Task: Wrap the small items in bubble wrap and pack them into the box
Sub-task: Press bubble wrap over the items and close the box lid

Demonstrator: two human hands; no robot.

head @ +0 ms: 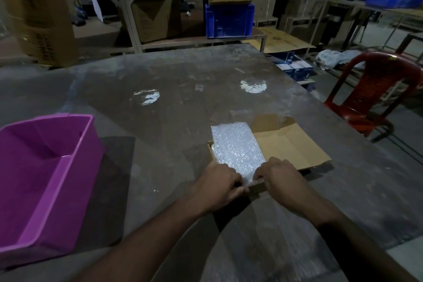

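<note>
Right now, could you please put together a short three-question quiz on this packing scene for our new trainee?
1. True or false: the purple bin stands to the left of the cardboard box.
2. Which part of the box does the bubble-wrapped bundle fill? A) its left part B) its right part C) none, it lies on the table
3. Fill in: at the box's near edge, the left hand and the right hand both pinch the ____.

Key: 1 true; 2 A; 3 bubble wrap.
</note>
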